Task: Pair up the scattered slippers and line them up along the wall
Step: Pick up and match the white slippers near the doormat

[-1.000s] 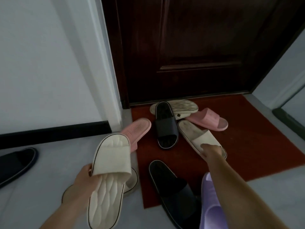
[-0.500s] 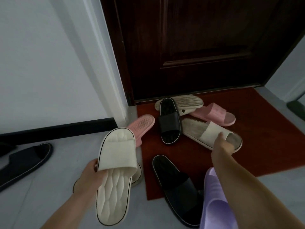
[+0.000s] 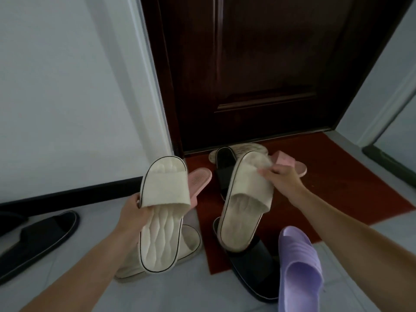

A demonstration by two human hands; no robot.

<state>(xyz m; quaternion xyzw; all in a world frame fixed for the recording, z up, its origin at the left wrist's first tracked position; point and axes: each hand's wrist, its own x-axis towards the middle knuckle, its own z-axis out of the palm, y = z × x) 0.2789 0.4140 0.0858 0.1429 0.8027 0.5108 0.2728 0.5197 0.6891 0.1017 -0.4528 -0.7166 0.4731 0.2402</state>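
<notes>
My left hand [image 3: 132, 212] grips a cream slipper [image 3: 161, 212] by its strap edge, held above the floor with the toe pointing away. My right hand [image 3: 281, 179] holds a second, dirtier cream slipper [image 3: 244, 203] by the strap, lifted and tilted beside the first. Beneath them on the floor lie a beige slipper [image 3: 189, 242], a black slipper [image 3: 254, 273] and a purple slipper [image 3: 299, 264]. Two pink slippers [image 3: 199, 181] [image 3: 290, 164], a black slipper [image 3: 225, 167] and a woven one [image 3: 245, 148] lie near the door.
A dark wooden door [image 3: 258, 70] stands ahead, with a red mat [image 3: 337, 183] before it. The white wall [image 3: 67, 97] with a black baseboard [image 3: 74, 194] runs along the left. Another black slipper [image 3: 38, 242] lies on the grey floor at the left.
My right hand has lifted the dirtier cream slipper off the mat and brought it toward me, next to the one in my left hand. The view has shifted right and closer.
</notes>
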